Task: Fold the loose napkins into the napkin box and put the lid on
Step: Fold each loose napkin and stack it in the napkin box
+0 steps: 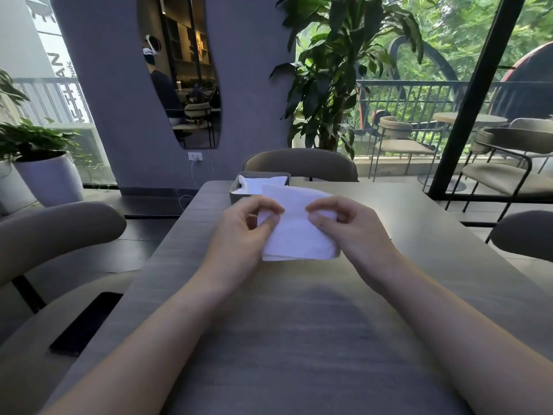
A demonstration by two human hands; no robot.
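The left hand (248, 226) and right hand (341, 226) each pinch the white folded paper napkin (296, 232) over the grey wood-grain counter (299, 324). Folding looks midway. Next, likely, it goes into the open grey napkin box (235, 191) just behind; no lid visible.

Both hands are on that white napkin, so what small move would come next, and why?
Probably carry the folded napkin forward into the open napkin box. The left hand and right hand pinch it, it looks folded, and the box behind it already holds napkins.
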